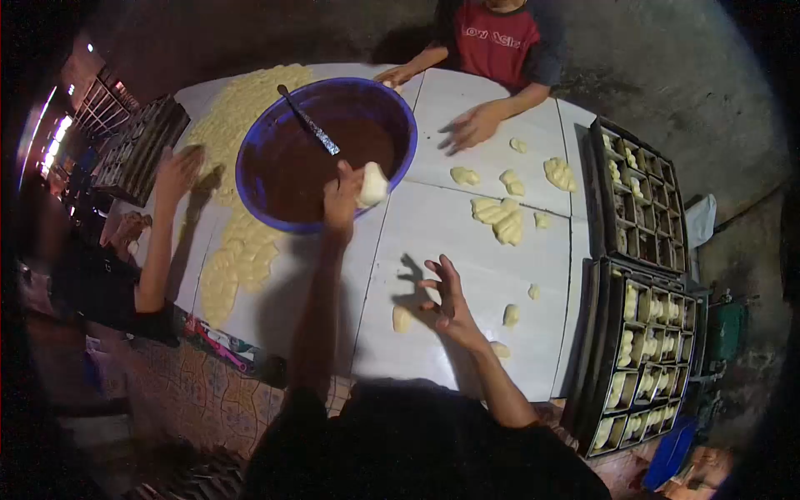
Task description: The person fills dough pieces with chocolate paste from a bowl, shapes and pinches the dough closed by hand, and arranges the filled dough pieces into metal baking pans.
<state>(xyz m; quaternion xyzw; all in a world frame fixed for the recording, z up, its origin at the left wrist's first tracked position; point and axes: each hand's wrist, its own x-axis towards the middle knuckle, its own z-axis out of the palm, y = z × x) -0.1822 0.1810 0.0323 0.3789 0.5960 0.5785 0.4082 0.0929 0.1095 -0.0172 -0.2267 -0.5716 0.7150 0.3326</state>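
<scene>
My left hand (340, 200) grips a pale lump of dough (373, 185) over the near right rim of a large blue basin (410, 125). Brown filling (292, 162) covers the inside of the basin, and a spatula-like tool with a dark handle (308, 121) rests in it. Empty, with fingers spread and curved, my right hand (450, 304) hovers above the white tabletop. Close to it lie a small dough piece (402, 318) on the left and another dough piece (511, 315) on the right.
Flattened dough pieces (237, 262) spread left of the basin. Dough clusters (500, 218) lie toward the table's right. Divided metal trays (658, 350) holding dough stand at the right edge. A person in a red shirt (500, 42) works opposite; another person's arm (162, 225) reaches in from the left.
</scene>
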